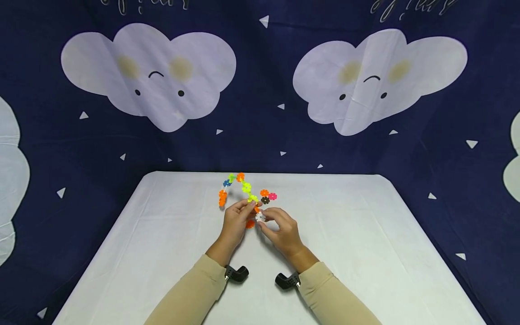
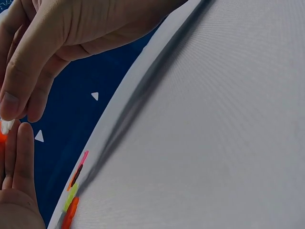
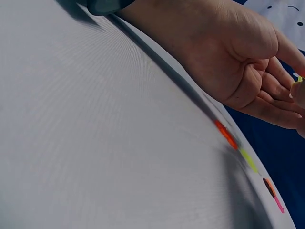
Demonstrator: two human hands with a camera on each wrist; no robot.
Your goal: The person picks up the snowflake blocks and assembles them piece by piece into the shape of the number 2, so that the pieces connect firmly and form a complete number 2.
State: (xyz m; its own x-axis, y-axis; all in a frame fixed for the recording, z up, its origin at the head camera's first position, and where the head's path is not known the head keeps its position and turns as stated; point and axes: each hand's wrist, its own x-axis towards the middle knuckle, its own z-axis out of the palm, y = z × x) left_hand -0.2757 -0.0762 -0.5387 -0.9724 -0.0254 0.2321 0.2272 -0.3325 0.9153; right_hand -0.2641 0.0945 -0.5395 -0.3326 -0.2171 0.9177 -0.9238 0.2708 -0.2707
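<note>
Near the table's far middle, my left hand [image 1: 236,220] pinches the lower end of a curved chain of flower-shaped interlocking discs [image 1: 246,187]. The chain arches away to the left, in yellow-green, orange, blue and white. My right hand [image 1: 284,228] holds a white notched disc [image 1: 260,217] between thumb and fingers. This disc meets an orange disc [image 1: 257,209] at the chain's near end; whether they are joined I cannot tell. In the left wrist view the right hand [image 2: 71,33] grips the white disc, while the right wrist view shows the left palm [image 3: 228,57].
On the white table [image 1: 174,257], an orange disc [image 1: 264,192], a dark disc [image 1: 265,200] and a pink disc [image 1: 273,196] lie together beyond my hands. A red-orange disc [image 1: 249,224] lies beside my left hand. Behind the table hangs a dark blue cloud-print cloth [image 1: 260,131].
</note>
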